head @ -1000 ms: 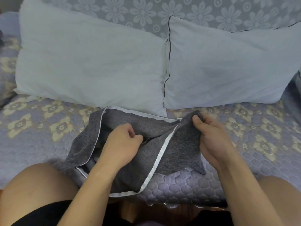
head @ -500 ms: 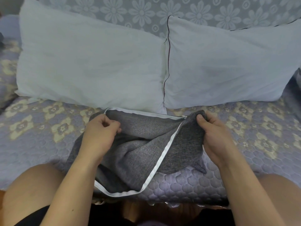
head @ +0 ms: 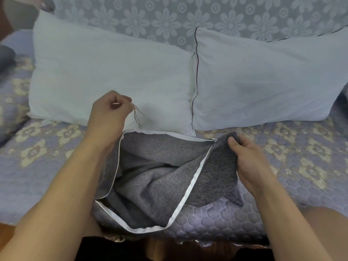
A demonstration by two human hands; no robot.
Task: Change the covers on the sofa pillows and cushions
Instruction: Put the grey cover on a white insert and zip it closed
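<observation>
1. Since half a second ago, the left hand (head: pixel 111 108) has lifted off the gray cover (head: pixel 162 178) toward 11 o'clock and now pinches a loose thread (head: pixel 137 117) that runs down to the cover's far rim; the right hand has stayed on its corner.
2. At 9 o'clock a dark object (head: pixel 6 55) sits on the sofa's arm, cut off by the frame edge and too blurred to identify.
3. Leaning on the flowered backrest (head: pixel 169 17), the left pillow (head: pixel 105 72) stands bare and white; the left hand overlaps its lower edge.
4. Touching it at 1 o'clock, the right pillow (head: pixel 263 78) has a dark piped seam down its left side; its right end is cut off.
5. Lying on the quilted seat (head: pixel 301 166) at 6 o'clock, just in front of the pillows, the cover is crumpled, its mouth gaping with a white edging (head: pixel 190 187) all round. Only folds of its own gray fabric show inside.
6. Gripping the cover's right corner at 3 o'clock, the right hand (head: pixel 246 162) has its thumb on top and fingers curled beneath.
7. Both forearms hide parts of the seat; the left one covers the cover's left side.
8. Bare knees show at the lower corners, and what lies below the seat's front edge is dark and unclear.
</observation>
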